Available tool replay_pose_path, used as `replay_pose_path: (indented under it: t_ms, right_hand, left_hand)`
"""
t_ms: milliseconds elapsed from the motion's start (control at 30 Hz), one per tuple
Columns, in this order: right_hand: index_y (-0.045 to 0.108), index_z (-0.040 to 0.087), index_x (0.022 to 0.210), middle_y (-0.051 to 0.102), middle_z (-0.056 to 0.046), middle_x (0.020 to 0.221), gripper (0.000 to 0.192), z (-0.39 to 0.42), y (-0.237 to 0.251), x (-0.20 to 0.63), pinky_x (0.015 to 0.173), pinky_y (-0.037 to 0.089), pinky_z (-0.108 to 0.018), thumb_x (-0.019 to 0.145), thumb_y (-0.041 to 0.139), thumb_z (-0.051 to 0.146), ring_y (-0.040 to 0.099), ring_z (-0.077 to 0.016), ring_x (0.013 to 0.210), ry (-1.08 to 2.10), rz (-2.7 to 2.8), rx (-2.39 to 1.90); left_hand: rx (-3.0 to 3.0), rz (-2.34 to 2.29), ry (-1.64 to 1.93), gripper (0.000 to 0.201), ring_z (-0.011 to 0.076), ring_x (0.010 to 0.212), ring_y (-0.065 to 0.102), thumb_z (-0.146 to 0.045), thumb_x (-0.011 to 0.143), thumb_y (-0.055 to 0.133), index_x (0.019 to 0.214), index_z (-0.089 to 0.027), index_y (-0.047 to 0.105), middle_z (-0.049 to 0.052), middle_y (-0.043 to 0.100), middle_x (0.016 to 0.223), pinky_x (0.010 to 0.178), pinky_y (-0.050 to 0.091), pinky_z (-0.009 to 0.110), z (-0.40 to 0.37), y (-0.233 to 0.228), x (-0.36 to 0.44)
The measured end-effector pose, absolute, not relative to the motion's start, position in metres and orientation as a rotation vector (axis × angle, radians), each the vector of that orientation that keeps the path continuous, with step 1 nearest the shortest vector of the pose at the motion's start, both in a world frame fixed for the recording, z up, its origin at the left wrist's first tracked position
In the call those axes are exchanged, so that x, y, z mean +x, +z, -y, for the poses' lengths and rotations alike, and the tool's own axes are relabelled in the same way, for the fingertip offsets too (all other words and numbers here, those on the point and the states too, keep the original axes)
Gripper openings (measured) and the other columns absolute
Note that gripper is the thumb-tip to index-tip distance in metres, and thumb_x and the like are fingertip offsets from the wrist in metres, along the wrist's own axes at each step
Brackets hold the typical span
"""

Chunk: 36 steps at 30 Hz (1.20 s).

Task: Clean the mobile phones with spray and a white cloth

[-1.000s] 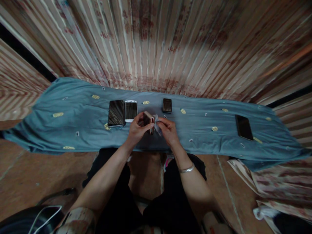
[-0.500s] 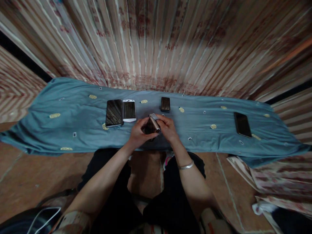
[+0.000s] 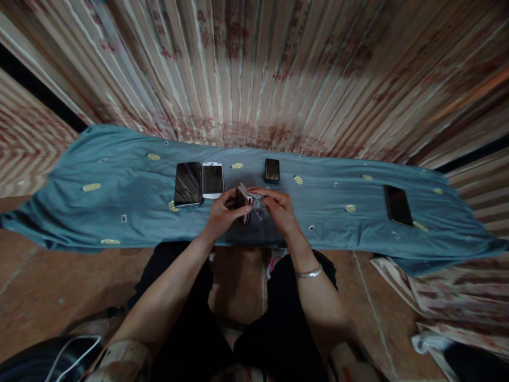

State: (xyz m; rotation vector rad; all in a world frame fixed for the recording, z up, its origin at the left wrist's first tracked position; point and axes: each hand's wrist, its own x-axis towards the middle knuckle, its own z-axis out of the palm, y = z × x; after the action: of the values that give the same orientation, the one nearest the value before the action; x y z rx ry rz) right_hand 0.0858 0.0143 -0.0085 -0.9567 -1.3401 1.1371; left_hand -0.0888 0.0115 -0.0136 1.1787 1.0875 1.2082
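Head view: left hand (image 3: 220,215) grips a small phone (image 3: 243,200) on edge, presenting its face so the right hand (image 3: 280,211) can pinch a clear wrapper (image 3: 260,210) against it.

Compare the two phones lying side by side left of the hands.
The black phone has a dark frame; the white phone has a pale frame. The black phone looks larger and reaches nearer the cloth's front edge. Both lie flat, screens up, on the blue cloth.

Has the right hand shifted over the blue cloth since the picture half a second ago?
Yes. The right hand has slid rightward: it sat below the small dark phone, now lies lower right of it, though the camera shifted slightly too.
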Motion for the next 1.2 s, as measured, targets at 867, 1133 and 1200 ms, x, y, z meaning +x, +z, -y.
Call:
replay_pose_path:
  t_ms: [867,1133,1200]
  right_hand:
    - [0.079,0.030,0.116,0.074,0.003,0.132,0.032,-0.011,-0.016,0.079,0.120,0.043,-0.038,0.090,0.060,0.027,0.065,-0.0189,0.131,1.053,1.539,-0.996]
    - [0.083,0.031,0.101,0.079,0.002,0.120,0.031,-0.010,-0.014,0.083,0.113,0.049,-0.036,0.089,0.056,0.022,0.071,-0.0180,0.118,1.100,1.572,-0.904]
    - [0.082,0.030,0.103,0.079,0.002,0.121,0.032,-0.009,-0.014,0.083,0.114,0.049,-0.036,0.089,0.055,0.022,0.071,-0.0177,0.120,1.095,1.571,-0.911]
  left_hand:
    - [0.644,-0.861,1.075,0.033,0.0229,0.086,0.073,-0.045,0.076,0.081,0.093,-0.017,0.075,0.005,0.077,0.086,0.078,0.057,0.034,-0.012,-0.019,-0.089]
    - [0.559,-0.869,1.087,0.037,0.0225,0.089,0.072,-0.050,0.084,0.072,0.105,-0.019,0.075,0.007,0.078,0.098,0.081,0.059,0.035,-0.015,-0.012,-0.092]
    - [0.556,-0.856,1.079,0.041,0.0228,0.089,0.072,-0.053,0.082,0.073,0.105,-0.020,0.075,0.008,0.078,0.099,0.079,0.059,0.035,-0.014,-0.013,-0.090]
